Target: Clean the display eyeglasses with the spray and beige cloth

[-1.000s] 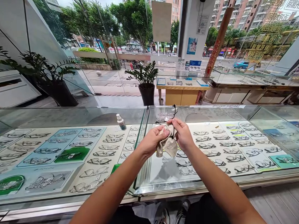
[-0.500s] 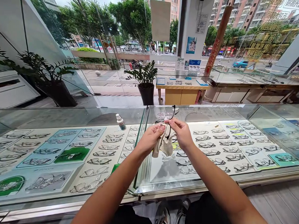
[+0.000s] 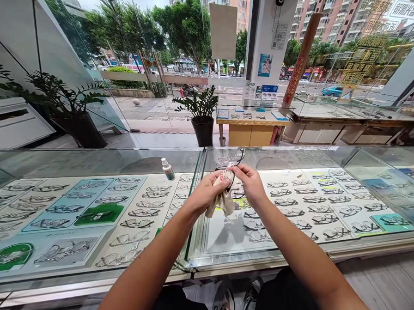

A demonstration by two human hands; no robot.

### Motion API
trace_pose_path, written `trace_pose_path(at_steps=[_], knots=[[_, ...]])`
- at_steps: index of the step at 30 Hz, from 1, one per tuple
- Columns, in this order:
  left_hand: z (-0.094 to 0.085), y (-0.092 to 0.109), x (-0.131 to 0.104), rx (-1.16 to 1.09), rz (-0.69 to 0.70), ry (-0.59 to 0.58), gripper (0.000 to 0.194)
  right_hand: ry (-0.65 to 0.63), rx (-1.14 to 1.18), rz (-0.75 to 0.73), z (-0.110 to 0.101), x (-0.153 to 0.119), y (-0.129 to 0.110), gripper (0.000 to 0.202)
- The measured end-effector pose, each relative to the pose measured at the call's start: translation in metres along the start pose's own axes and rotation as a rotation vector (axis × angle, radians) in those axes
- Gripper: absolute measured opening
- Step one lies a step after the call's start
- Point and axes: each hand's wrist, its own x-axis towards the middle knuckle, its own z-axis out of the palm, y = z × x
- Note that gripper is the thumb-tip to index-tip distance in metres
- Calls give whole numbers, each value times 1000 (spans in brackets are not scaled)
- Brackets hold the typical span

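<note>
As we look down in the head view, our left hand [image 3: 207, 190] closes its fingers on a pale cloth [image 3: 226, 204], and our right hand [image 3: 253, 184] pinches the dark glasses [image 3: 242, 157]. The glasses sit between both sets of fingertips, neither clearly nearer; one temple points forward and right, but we cannot tell the long axis.

Under glass of display case [image 3: 275, 257]: rows of eyeglasses [image 3: 142, 223], one pair on green tray [image 3: 99, 214]. Beyond, at centre, potted plant [image 3: 203, 127]; bigger plant [image 3: 68, 100] at far left. Right of centre pot, wooden table [image 3: 251, 134] with more frames [image 3: 247, 116]. Blue poster [image 3: 265, 65] on pillar [image 3: 272, 36]. Outside, trees [image 3: 184, 29], blue car [image 3: 332, 91], pinkish apartment blocks [image 3: 341, 9].
</note>
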Motion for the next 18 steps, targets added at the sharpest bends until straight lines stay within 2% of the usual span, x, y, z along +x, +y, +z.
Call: trace_pose_path(at_steps=[3,5,7,10,12,18], knots=[[4,-2,1,-15,46,93,53,-20,-29,-13,1,-1,1,30],[5,-3,3,-36,66,116,53,-32,-42,-17,1,-1,1,30],[2,-1,3,-60,35,58,53,-27,-36,-7,-2,0,1,28],[-8,7,0,-53,-58,-91,53,-20,-14,33,-6,2,-1,28],[-11,10,-2,-6,-71,-120,53,-27,-14,45,-6,3,0,29],[-4,4,3,58,89,83,51,-53,-43,9,-3,2,3,29]])
